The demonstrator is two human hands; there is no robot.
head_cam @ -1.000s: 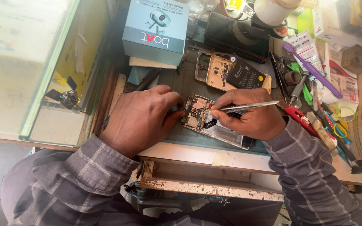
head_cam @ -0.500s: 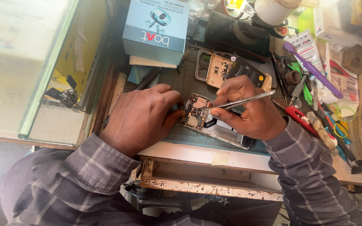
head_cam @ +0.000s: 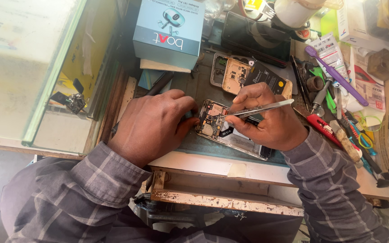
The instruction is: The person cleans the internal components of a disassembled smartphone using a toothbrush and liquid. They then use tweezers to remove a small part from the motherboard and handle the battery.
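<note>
An opened phone (head_cam: 225, 130) with its circuit board showing lies on a dark work mat (head_cam: 203, 90) in the head view. My left hand (head_cam: 151, 123) rests palm down on the phone's left end, its fingers pressing the edge. My right hand (head_cam: 271, 119) grips metal tweezers (head_cam: 256, 109), whose tips touch the board near its upper middle. A second phone back frame (head_cam: 234, 75) with a dark battery (head_cam: 265, 76) lies just beyond my right hand.
A blue product box (head_cam: 169, 27) stands at the back on the mat. Right of my hand lie a purple toothbrush (head_cam: 336, 74), a red-handled tool (head_cam: 323, 126), screwdrivers and rubber bands. A glass display case (head_cam: 32, 67) fills the left. An open wooden drawer (head_cam: 221, 189) sits below.
My right hand has shifted slightly and the tweezers now lie lower and flatter, tips still on the phone board. My left hand has stayed on the phone.
</note>
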